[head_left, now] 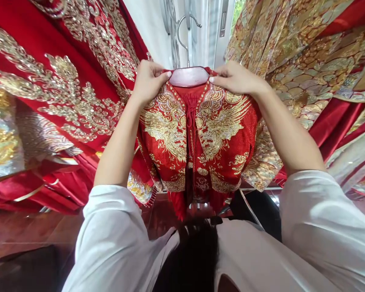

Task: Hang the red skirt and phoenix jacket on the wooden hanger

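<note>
A red jacket [197,138] with gold phoenix embroidery hangs in front of me on a hanger [188,76] with a metal hook [184,30]. My left hand [149,81] pinches the jacket's left shoulder at the collar, fingers closed on the cloth. My right hand [235,77] grips the right shoulder the same way. Both arms reach up from white sleeves, one on each side of the garment. The front of the jacket is closed down the middle.
Red and gold embroidered garments hang close on the left [48,101] and on the right [316,73]. A white wall and a window frame [222,24] stand behind the hook. Dark wooden floor [24,231] shows below.
</note>
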Demonstrator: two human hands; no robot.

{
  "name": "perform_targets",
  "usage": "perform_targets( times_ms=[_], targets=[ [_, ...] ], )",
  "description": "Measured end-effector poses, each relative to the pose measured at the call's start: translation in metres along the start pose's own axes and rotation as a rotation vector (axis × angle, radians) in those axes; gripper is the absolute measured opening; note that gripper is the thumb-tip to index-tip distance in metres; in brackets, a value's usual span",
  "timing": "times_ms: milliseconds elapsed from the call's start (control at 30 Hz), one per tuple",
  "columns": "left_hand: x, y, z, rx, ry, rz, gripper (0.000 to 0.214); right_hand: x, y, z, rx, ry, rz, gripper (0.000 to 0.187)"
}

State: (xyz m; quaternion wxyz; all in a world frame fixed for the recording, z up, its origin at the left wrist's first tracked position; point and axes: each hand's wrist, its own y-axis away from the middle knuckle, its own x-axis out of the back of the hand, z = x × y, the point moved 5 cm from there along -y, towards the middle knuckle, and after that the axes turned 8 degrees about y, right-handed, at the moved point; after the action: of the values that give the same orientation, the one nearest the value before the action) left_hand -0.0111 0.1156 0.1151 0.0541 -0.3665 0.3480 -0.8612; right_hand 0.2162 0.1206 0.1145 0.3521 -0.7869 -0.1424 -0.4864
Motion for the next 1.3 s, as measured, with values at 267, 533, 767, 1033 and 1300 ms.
perform_targets(
  times_ms=[267, 533, 767, 1033, 1300],
  targets=[
    [0.014, 0.006, -0.002, 0.047, 0.127, -0.002, 0.035, 0.004, -0.002, 0.013, 0.003, -0.170, 0.134, 0.030],
    [0.014, 0.050, -0.062, 0.294, 0.077, -0.173, 0.044, -0.008, 0.040, 0.051, -0.134, -0.170, -0.140, 0.040],
    [-0.025, 0.105, -0.023, 0.188, -0.360, 0.527, 0.053, -0.056, 0.088, 0.010, -0.418, 0.267, 0.626, 0.047],
    [-0.173, 0.234, -0.074, 0.405, -0.114, 0.264, 0.051, -0.228, 0.142, 0.017, -0.581, 0.288, 0.445, 0.068],
    [-0.140, 0.284, -0.091, 0.412, -0.023, 0.257, 0.033, -0.211, 0.179, 0.017, -0.630, 0.058, 0.520, 0.042]
  ],
)
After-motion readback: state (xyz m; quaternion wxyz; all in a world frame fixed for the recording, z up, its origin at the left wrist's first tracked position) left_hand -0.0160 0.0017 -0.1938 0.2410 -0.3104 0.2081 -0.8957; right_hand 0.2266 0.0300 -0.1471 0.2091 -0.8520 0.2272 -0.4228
